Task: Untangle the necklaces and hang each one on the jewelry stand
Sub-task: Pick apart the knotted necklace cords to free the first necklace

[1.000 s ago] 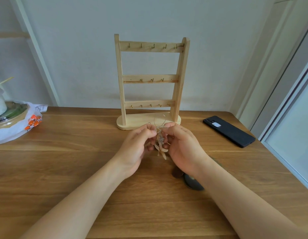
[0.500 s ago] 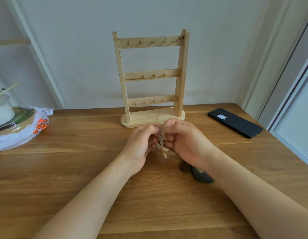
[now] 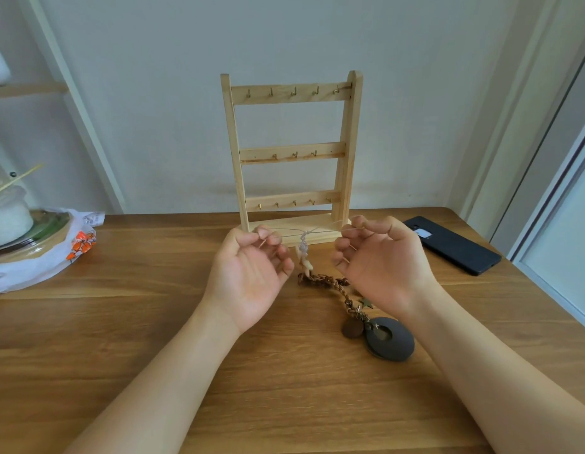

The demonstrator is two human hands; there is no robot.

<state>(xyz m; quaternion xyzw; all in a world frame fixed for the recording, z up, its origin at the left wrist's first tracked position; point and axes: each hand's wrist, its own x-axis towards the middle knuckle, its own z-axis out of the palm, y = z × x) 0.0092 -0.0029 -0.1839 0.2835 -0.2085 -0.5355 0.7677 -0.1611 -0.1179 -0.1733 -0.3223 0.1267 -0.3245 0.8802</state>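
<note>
A wooden jewelry stand with three hooked rails stands at the table's far middle, its hooks bare. My left hand and my right hand are held palm-up in front of its base, each pinching one end of a thin silver chain necklace stretched between them. A pale pendant dangles from the chain's middle. Below it on the table lies a brown braided cord necklace with a dark round stone pendant and a small brown disc.
A black phone lies at the right near the table edge. At the far left, a white plastic bag holds a covered bowl with a stick on top. A wall rises just behind the stand.
My hands were close together working on the tangle; now they have moved apart, pulling the thin chain taut between them. The braided necklace and stone pendant have come into full view.
</note>
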